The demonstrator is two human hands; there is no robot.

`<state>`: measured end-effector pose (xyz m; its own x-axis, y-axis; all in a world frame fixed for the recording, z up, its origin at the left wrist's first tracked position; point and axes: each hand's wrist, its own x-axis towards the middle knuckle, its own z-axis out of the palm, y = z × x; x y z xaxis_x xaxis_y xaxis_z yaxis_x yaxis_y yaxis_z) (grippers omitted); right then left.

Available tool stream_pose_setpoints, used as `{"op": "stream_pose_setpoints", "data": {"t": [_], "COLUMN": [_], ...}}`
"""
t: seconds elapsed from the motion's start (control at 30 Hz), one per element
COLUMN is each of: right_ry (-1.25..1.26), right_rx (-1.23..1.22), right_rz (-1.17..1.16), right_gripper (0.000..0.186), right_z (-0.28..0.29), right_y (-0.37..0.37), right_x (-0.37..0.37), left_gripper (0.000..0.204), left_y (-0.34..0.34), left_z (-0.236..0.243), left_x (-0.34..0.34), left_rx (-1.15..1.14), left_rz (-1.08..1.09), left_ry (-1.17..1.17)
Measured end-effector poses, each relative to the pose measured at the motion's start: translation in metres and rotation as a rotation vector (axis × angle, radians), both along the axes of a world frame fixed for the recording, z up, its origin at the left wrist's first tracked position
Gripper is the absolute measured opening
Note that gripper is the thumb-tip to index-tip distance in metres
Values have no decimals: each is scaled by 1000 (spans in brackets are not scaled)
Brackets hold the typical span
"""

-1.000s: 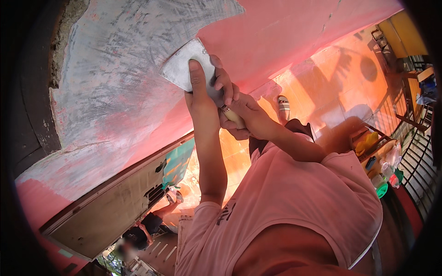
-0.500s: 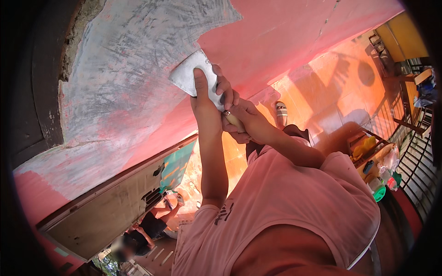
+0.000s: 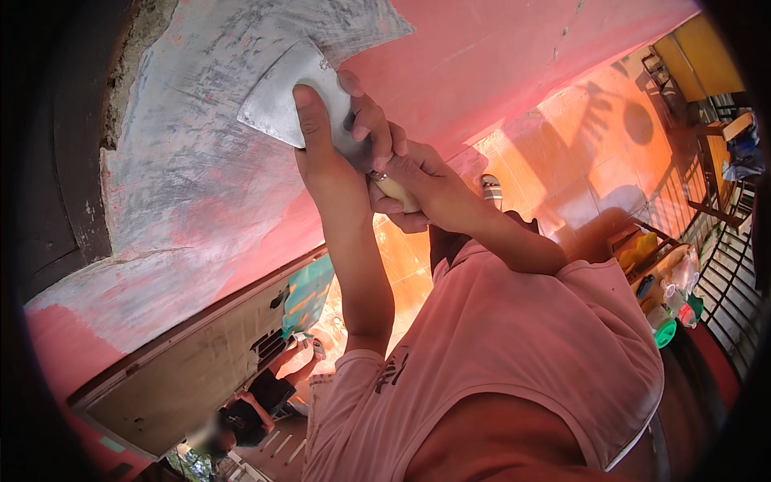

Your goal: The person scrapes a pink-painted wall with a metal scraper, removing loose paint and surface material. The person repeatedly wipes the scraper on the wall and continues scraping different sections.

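Observation:
A wide metal putty knife (image 3: 277, 92) with a pale handle lies over the grey, scuffed patch of the pink wall (image 3: 193, 128). My left hand (image 3: 325, 161) is closed around the blade, its thumb laid on the metal face and fingertips curled at the right edge. Lower down, my right hand (image 3: 430, 185) wraps the handle (image 3: 396, 193). Whether the blade's edge touches the wall cannot be made out.
A dark frame (image 3: 68, 145) borders the wall at left. Below it stands a worn board-like panel (image 3: 193, 369), with another person (image 3: 249, 418) beyond. At right are a stand with a green-rimmed container (image 3: 662, 331), a yellow item (image 3: 638, 251) and metal bars (image 3: 727, 289). Orange tiles (image 3: 578, 153) cover the floor.
Both hands have carried the putty knife up and to the left over the grey patch. Their hold on it looks the same.

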<state>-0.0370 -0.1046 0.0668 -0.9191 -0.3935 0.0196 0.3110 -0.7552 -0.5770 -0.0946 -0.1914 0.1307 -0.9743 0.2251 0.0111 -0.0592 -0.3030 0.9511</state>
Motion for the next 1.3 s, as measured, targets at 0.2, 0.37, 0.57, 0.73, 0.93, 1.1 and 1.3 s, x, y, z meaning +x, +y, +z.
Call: {"op": "stream_pose_setpoints", "data": {"t": [0.2, 0.37, 0.57, 0.73, 0.93, 1.1, 1.3], "right_ry": [261, 279, 143, 172, 110, 114, 11], "right_rx": [370, 793, 345, 90, 77, 187, 239], "right_rz": [-355, -440, -201, -39, -58, -198, -358], "right_gripper": [26, 48, 40, 43, 44, 41, 34], "right_z": [-40, -62, -49, -35, -29, -40, -61], "right_y": [-10, 4, 14, 18, -2, -21, -47], "right_x": [23, 45, 47, 42, 49, 58, 59], "left_gripper": [45, 27, 36, 37, 34, 37, 52], "left_y": [-13, -31, -37, -54, -68, -84, -86], "left_z": [-29, -61, -57, -52, -27, -34, -58], "left_x": [19, 47, 55, 54, 34, 28, 16], "left_rx": [-21, -267, -233, -196, -278, -308, -253], "left_rz": [27, -45, -121, -80, -14, -65, -390], "left_ry": [-1, 67, 246, 314, 406, 316, 90]}}
